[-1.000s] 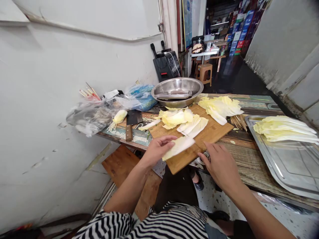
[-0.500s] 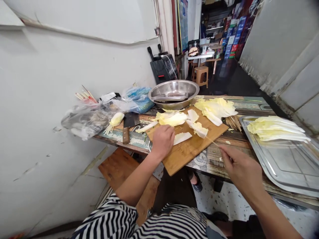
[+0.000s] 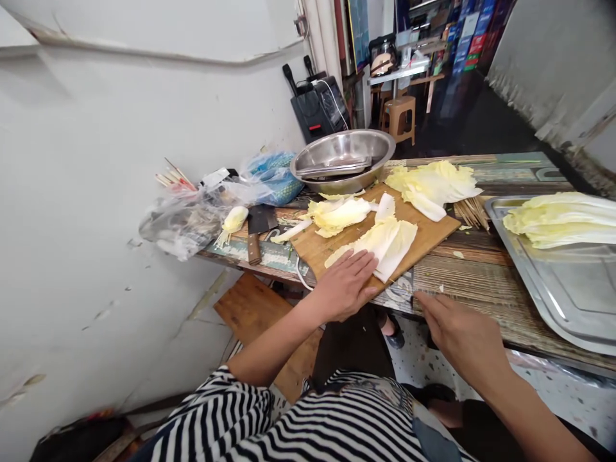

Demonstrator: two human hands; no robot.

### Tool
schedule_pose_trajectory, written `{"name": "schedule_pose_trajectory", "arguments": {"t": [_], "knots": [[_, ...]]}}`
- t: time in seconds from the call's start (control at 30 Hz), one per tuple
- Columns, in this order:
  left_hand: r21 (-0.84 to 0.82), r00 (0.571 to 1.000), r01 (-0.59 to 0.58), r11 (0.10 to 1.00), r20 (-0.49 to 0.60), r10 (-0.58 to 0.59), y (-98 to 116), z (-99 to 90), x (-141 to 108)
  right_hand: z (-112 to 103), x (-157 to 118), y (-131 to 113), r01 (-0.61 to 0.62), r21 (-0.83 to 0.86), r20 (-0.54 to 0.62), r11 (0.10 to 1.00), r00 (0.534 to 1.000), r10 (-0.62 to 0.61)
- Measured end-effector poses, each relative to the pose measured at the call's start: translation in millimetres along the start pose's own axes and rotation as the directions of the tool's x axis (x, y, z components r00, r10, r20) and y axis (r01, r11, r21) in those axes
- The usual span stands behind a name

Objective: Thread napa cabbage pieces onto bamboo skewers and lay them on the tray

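Note:
My left hand (image 3: 345,287) lies flat, fingers stretched out, on a pale napa cabbage leaf (image 3: 398,247) at the near edge of the wooden cutting board (image 3: 312,255). Just right of the board, my right hand (image 3: 457,330) is closed in a pinch on a thin bamboo skewer, of which little shows between fingertips and leaf. Whether the skewer's tip is inside the leaf is hidden. More cabbage pieces (image 3: 339,215) rest on the board behind my left hand. Larger leaves (image 3: 433,183) lie over its far right corner.
A cleaver (image 3: 254,249) and a bundle of enoki mushrooms (image 3: 234,220) lie left of the board. Behind it stands a steel basin (image 3: 344,157). Loose skewers (image 3: 472,213) lie to the right, beside a metal tray (image 3: 553,308) bearing cabbage leaves (image 3: 563,221). Plastic bags (image 3: 187,221) sit by the wall.
My left hand has gone from a closed grip to lying flat on the leaf. A wider leaf stack now lies under it. My right hand has come closer to the board's near edge.

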State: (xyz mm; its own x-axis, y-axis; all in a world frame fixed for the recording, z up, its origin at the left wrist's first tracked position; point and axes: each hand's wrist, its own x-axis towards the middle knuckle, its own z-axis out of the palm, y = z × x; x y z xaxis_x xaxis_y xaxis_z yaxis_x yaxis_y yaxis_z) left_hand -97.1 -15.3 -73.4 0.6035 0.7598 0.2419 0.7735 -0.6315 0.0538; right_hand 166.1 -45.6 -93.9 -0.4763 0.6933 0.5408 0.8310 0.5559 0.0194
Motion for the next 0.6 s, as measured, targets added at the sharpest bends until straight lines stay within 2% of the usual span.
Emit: {"name": "schedule_pose_trajectory", "arguments": {"t": [0.27,0.43,0.6], "knots": [[-0.025,0.999,-0.047,0.999,0.012,0.048,0,4.3,1,12,2,2,0.03,0.033,0.012,0.999,0.999,-0.03],[-0.054,0.998,-0.059,0.997,0.007,0.06,0,5.6,0,9,5,3,0.061,0.04,0.003,0.997,0.998,-0.061],[-0.081,0.997,-0.075,0.994,-0.002,0.075,0,9.8,0,8,19,-6,0.068,0.022,0.037,0.997,0.997,-0.069]]}}
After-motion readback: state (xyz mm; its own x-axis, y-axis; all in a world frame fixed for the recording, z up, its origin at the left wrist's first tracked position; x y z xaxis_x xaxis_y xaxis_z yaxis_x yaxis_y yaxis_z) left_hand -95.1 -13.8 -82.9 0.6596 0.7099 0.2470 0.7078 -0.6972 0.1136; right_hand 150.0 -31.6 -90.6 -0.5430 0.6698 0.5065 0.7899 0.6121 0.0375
